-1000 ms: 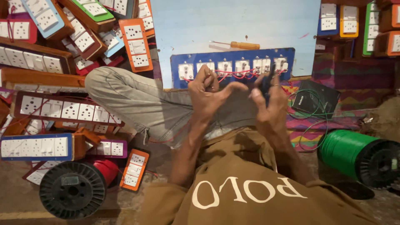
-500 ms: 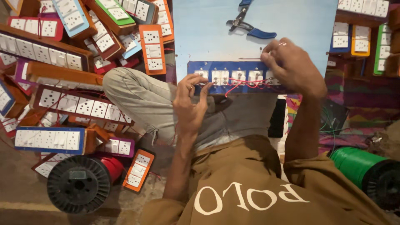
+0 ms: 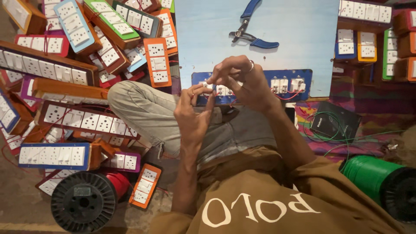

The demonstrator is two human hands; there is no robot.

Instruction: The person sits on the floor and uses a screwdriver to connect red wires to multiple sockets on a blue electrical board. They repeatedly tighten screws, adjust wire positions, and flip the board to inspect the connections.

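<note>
Head view: both hands, left hand (image 3: 193, 115) and right hand (image 3: 242, 80), pinch red wire at the blue switch panel (image 3: 299, 78); pliers (image 3: 251, 37) beyond, stacked switchboards (image 3: 82, 117) crowding left.

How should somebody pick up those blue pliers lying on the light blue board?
Best by the two blue handles, probably. The pliers lie flat on the light blue board, handles splayed and bare, with the small metal nose pointing toward the person. Coming from above, fingers could close around both handles together, away from the nose.
</note>
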